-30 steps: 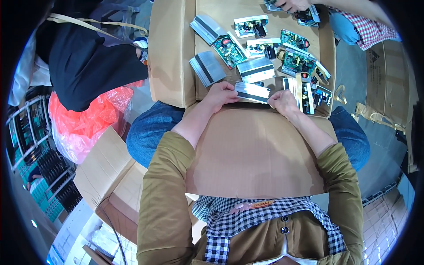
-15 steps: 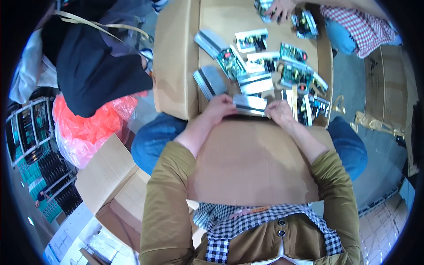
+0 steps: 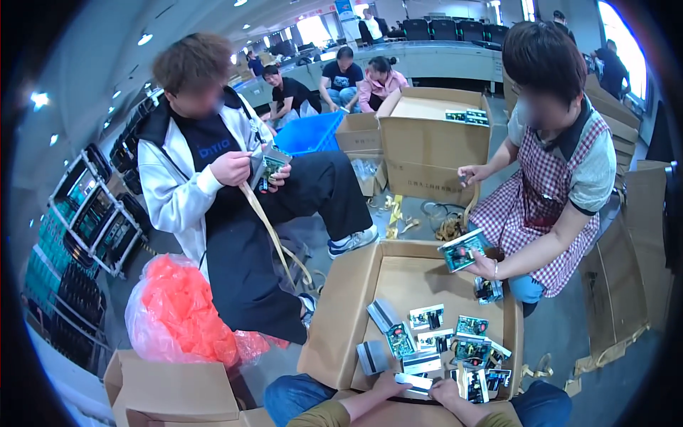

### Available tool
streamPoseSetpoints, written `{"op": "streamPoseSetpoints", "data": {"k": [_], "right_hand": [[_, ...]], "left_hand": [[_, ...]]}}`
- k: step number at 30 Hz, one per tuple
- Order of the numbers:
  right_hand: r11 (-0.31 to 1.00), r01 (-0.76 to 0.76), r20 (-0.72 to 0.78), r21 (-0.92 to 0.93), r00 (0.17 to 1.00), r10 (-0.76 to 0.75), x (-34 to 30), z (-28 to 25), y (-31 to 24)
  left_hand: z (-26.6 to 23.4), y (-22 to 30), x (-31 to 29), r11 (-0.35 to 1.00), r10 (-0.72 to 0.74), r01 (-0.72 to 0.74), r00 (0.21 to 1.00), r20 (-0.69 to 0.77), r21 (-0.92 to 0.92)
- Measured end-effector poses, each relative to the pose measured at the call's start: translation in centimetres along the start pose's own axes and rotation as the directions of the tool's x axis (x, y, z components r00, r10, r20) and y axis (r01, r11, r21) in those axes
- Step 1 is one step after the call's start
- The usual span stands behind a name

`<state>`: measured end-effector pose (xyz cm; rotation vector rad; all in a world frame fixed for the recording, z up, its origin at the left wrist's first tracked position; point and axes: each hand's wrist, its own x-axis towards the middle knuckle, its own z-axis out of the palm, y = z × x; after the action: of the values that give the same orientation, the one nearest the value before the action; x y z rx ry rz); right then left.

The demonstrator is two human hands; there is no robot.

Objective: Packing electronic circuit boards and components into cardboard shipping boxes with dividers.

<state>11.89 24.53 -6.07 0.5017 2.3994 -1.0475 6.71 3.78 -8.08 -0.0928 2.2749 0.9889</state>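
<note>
In front of me, over the near edge of an open cardboard box (image 3: pixel 405 274), is a circuit board in a silver metal housing (image 3: pixel 415 382) with a dark stripe. My left hand (image 3: pixel 388 386) has its fingers closed on the left end. At the right end, my right hand (image 3: pixel 447 392) is pinched against it. Another silver-cased board (image 3: pixel 422 363) lies just beyond. Several more boards are spread over the box floor, among them a green circuit board (image 3: pixel 401 340) and a grey-housed board (image 3: pixel 371 357) by the left wall.
Across the box, a co-worker in a checked apron (image 3: pixel 530 192) holds a green board (image 3: pixel 462 250). At left, another person (image 3: pixel 213 171) holds a board and pale strips. A pink plastic bag (image 3: pixel 185 313), a blue crate (image 3: pixel 311 134) and another carton (image 3: pixel 435 153) stand around.
My view has tilted up, so the room and co-workers now show. Both hands are still at the silver-cased board. The co-worker across has lifted a green board.
</note>
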Motion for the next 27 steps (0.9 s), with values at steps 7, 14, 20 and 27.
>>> {"op": "streamPoseSetpoints", "data": {"k": [7, 14, 20, 27], "right_hand": [[1.0, -0.025, -0.057, -0.009, 0.998, 0.024, 1.9, -0.4, 0.1], [0.998, -0.07, -0.03, 0.003, 0.997, 0.07, 0.3, -1.1, -0.9], [0.966, -0.043, -0.014, -0.256, 0.999, 0.041, 0.3, -1.1, -2.3], [0.903, -0.021, 0.068, -0.428, 0.996, 0.055, -1.5, -3.3, -5.7]], "left_hand": [[1.6, 6.1, -1.2, 0.974, -0.123, 0.152, 0.978, -0.169, 0.169], [2.5, 5.7, -1.6, 0.961, -0.155, 0.191, 0.971, -0.182, 0.201], [2.6, 5.6, -1.4, 0.954, -0.209, 0.24, 0.962, -0.175, 0.181], [2.2, 6.8, -2.4, 0.961, -0.209, 0.237, 0.961, -0.184, 0.144]]}}
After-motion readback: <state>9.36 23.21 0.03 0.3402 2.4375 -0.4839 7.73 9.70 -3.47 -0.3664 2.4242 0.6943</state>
